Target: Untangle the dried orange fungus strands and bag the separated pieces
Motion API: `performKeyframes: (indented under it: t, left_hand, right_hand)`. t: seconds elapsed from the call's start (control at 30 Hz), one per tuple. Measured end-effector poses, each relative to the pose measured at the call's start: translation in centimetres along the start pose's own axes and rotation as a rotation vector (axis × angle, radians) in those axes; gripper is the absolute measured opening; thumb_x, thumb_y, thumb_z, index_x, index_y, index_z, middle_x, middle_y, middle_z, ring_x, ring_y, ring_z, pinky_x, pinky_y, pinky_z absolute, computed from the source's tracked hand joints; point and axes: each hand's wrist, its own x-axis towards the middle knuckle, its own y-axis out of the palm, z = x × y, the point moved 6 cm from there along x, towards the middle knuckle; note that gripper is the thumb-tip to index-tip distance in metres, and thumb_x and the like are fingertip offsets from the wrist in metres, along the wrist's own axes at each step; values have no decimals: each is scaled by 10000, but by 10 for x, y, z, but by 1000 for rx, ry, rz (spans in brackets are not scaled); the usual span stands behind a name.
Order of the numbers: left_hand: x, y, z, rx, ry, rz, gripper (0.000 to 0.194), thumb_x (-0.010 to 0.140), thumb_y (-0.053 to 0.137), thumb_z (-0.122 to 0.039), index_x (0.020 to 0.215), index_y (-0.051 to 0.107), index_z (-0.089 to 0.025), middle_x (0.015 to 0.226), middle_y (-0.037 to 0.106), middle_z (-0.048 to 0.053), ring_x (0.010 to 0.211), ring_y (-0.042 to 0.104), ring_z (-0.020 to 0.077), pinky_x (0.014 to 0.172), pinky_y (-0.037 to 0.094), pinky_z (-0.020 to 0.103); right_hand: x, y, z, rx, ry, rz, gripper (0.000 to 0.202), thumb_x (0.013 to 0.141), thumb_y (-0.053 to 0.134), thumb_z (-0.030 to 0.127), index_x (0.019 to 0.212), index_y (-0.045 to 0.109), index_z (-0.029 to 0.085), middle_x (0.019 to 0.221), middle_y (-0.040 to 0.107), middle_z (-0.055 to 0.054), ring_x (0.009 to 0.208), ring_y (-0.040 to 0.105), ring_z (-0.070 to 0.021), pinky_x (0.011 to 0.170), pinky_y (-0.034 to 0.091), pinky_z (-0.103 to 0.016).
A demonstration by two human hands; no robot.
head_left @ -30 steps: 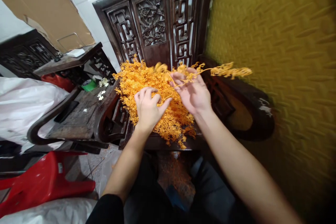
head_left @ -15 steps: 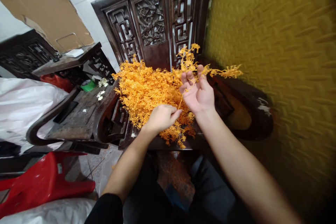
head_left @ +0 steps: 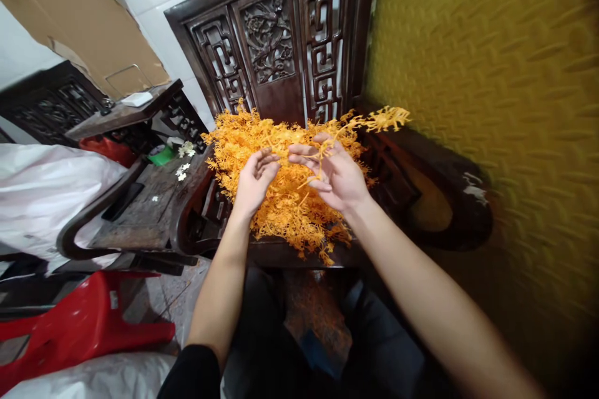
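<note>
A heap of bright orange artificial foliage [head_left: 281, 199] covers the seat of a dark carved wooden chair. Over its right side, my right hand [head_left: 346, 177] loosely holds an orange sprig [head_left: 381, 120], its thin stems running between the fingers and its feathery tip sticking out to the right. My left hand [head_left: 253, 184] hovers over the heap's left part, fingers curled and thumb close to them. Orange bits lie at its fingertips, but against the heap I cannot make out what it pinches.
The chair's carved back [head_left: 269, 37] rises behind the heap, beside a yellow textured surface [head_left: 491, 62] on the right. To the left are a second wooden chair [head_left: 135, 218] with green tape [head_left: 161, 154], a white sack [head_left: 51, 193] and a red plastic stool [head_left: 88, 318].
My left hand has let go of the lower stem and moved up and left. The right hand has lowered and turned inward, bringing the sprig down and slightly left.
</note>
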Motion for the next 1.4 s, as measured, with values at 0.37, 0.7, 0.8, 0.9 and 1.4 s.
performKeyframes:
  t: [0.37, 0.7, 0.8, 0.9, 1.4]
  left_hand:
    - [-18, 18, -8, -209, -139, 204, 543, 703, 926, -440, 1072, 611, -198, 983, 710, 55, 682, 689, 139, 511, 502, 247]
    - [-23, 4, -3, -258, -173, 608, 1298, 405, 716, -1008, 1470, 578, -278, 1350, 671, 232, 1103, 741, 356, 740, 639, 444]
    - [-23, 10, 1, -352, -307, 605, 1238, 596, 254, -1116, 1364, 655, -231, 1171, 733, 235, 1030, 766, 356, 677, 633, 451]
    - [-29, 35, 11, -369, -502, 622, 994, 794, 292, -1008, 1206, 703, -203, 909, 747, 161, 930, 778, 325, 651, 632, 406]
    - [-32, 48, 3, -130, -272, 672, 544, 700, 930, -451, 1024, 582, -187, 970, 680, 40, 836, 680, 164, 789, 570, 332]
  right_hand:
    - [-3, 15, -16, 15, 107, 95, 321, 880, 748, 510, 1026, 601, 266, 939, 792, -59, 697, 704, -137, 361, 168, -134]
    - [0, 3, -14, -143, 115, 40, 443, 799, 838, 579, 966, 645, 217, 585, 639, 32, 455, 570, -80, 342, 208, -166]
    - [-4, 6, -5, -252, 78, 159, 449, 841, 778, 646, 927, 635, 229, 559, 604, 50, 454, 555, -92, 415, 389, -214]
    - [-11, 12, 3, -565, -12, 288, 403, 965, 649, 611, 835, 612, 231, 601, 622, 34, 485, 566, -110, 505, 465, -274]
    - [-11, 0, 10, -880, -284, 245, 480, 1003, 543, 636, 722, 635, 257, 690, 608, -28, 708, 571, -194, 766, 497, -361]
